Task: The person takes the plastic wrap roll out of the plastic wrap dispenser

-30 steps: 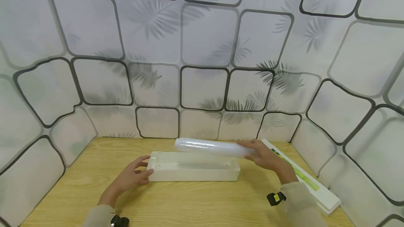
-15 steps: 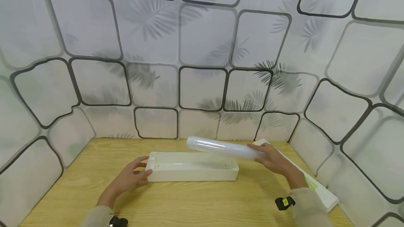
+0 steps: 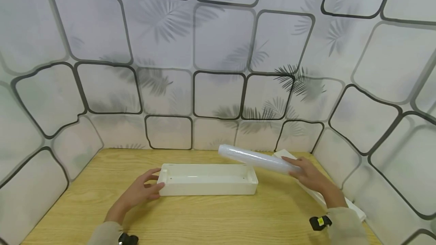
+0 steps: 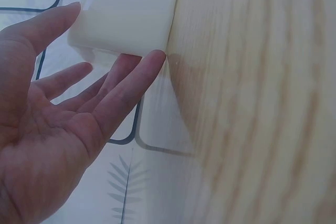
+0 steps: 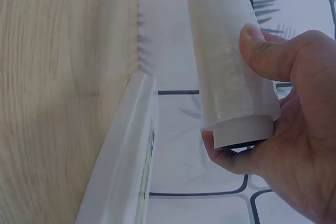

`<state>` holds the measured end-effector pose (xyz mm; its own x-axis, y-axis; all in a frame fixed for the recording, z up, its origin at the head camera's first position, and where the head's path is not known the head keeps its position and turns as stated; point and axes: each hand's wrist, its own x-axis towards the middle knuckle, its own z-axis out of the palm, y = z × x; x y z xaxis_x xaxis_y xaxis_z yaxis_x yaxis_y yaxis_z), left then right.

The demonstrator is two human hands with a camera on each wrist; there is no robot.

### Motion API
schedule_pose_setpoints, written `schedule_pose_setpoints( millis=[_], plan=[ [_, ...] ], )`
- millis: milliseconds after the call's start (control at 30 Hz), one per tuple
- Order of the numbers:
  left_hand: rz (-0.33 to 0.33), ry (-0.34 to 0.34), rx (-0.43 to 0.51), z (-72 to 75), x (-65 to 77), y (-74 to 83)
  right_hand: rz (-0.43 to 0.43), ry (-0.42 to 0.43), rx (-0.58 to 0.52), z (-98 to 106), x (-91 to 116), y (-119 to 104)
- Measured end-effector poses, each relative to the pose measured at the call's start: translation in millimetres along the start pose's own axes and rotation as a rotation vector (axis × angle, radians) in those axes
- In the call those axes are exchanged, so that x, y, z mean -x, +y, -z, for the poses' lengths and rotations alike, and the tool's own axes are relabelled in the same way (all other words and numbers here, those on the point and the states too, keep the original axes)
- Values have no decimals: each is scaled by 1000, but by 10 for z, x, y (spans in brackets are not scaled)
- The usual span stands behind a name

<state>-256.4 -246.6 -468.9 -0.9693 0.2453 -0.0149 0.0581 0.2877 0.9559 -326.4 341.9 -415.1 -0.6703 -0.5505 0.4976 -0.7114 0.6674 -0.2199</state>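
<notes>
An off-white, long rectangular box (image 3: 208, 189) with its top uncovered stands on the wooden table. My left hand (image 3: 141, 190) holds its left end, thumb at the front corner and a finger at the back one. In the left wrist view the fingers of this hand (image 4: 68, 114) span the end of the box (image 4: 126, 19). My right hand (image 3: 311, 177) grips the right end of a roll of plastic wrap (image 3: 253, 157), raised above the table and tilted, its left end higher. In the right wrist view the roll (image 5: 228, 56) shows its cardboard core at the gripped end.
A long white lid (image 3: 354, 209) with a green label (image 5: 146, 174) lies slanted at the table's right side, partly hidden under my right arm. Patterned cloth walls (image 3: 170, 131) enclose the wooden table (image 3: 211, 218) at the back and both sides.
My right hand has carried the roll of plastic wrap rightward from over the box to beyond its right end, above the lid. My left hand has stayed on the box.
</notes>
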Motion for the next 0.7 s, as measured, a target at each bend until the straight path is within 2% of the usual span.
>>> schedule_pose_setpoints(
  millis=[167, 400, 600, 700],
  plan=[
    [7, 8, -1, -2, -4, 9, 24, 33, 20, 17, 89, 90],
    [7, -3, 0, 5, -8, 9, -5, 37, 27, 72, 185, 152],
    [-7, -21, 6, 9, 3, 0, 57, 89, 40, 69, 238, 195],
    [-8, -22, 5, 8, 2, -1, 49, 85, 39, 64, 262, 207]
  ],
)
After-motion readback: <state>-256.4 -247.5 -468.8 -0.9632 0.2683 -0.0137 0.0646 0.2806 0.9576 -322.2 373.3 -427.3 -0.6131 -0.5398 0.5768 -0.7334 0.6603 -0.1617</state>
